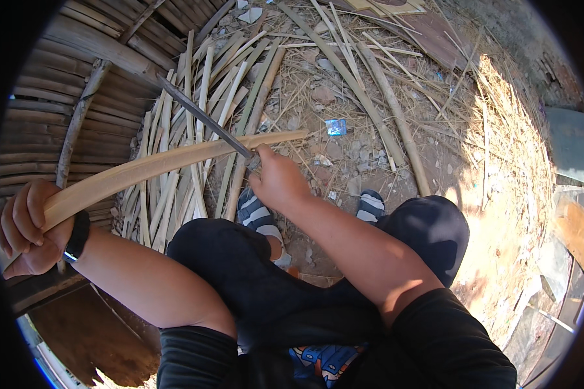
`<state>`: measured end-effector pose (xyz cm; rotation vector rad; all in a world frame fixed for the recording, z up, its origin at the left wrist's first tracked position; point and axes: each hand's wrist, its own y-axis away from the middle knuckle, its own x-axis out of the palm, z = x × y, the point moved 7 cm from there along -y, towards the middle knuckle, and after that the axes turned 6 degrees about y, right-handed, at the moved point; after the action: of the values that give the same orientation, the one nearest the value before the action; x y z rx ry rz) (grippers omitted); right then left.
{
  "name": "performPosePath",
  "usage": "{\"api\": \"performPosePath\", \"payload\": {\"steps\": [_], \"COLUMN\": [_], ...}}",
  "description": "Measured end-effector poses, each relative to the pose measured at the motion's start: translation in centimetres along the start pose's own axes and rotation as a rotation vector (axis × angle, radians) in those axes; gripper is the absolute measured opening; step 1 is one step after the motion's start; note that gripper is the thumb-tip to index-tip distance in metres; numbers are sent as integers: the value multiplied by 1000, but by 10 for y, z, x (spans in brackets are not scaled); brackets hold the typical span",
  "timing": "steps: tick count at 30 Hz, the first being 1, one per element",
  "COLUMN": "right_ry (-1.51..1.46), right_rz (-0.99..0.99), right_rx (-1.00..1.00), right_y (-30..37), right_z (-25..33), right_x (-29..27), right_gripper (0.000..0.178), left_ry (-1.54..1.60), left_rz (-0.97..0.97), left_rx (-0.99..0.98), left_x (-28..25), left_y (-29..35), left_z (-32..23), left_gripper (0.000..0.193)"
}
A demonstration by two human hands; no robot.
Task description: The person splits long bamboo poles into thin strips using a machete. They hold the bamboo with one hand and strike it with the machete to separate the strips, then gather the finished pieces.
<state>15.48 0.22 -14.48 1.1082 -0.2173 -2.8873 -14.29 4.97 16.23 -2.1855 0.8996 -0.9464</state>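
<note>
My left hand (29,223), at the far left, is closed around one end of a long pale bamboo strip (146,165). The strip slants up to the right, its far end tapering over the littered ground. In front of my knees my right hand (276,178) is wrapped round the grip of a long dark blade (201,115), likely a machete; the grip itself is mostly hidden by the fingers. The blade points up and left and crosses the strip near its far end. Whether its edge bites into the strip, I cannot tell.
Many split bamboo strips (207,84) lie heaped beyond the held one. A bamboo-slat wall (39,123) rises on the left. Two bamboo poles (396,123) lie ahead on the right. A small blue wrapper (335,127) and straw litter the ground. My sandalled feet (258,211) are close below the blade.
</note>
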Motion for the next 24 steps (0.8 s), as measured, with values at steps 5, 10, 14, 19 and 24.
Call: {"api": "performPosePath", "payload": {"steps": [5, 10, 14, 19, 24], "right_ry": [63, 54, -11, 102, 67], "right_rz": [16, 51, -68, -52, 62], "right_rx": [293, 247, -13, 204, 310], "right_y": [-3, -1, 8, 2, -1], "right_z": [-133, -79, -3, -103, -115], "right_x": [30, 21, 8, 38, 30], "right_gripper": [41, 39, 38, 40, 39], "left_ry": [44, 4, 7, 2, -43], "left_rz": [42, -9, 22, 19, -61], "left_rx": [-22, -10, -46, -26, -8], "left_x": [2, 7, 10, 1, -2], "left_y": [-6, -3, -5, -4, -4], "left_z": [7, 4, 7, 0, -1], "left_gripper": [70, 69, 68, 68, 64]}}
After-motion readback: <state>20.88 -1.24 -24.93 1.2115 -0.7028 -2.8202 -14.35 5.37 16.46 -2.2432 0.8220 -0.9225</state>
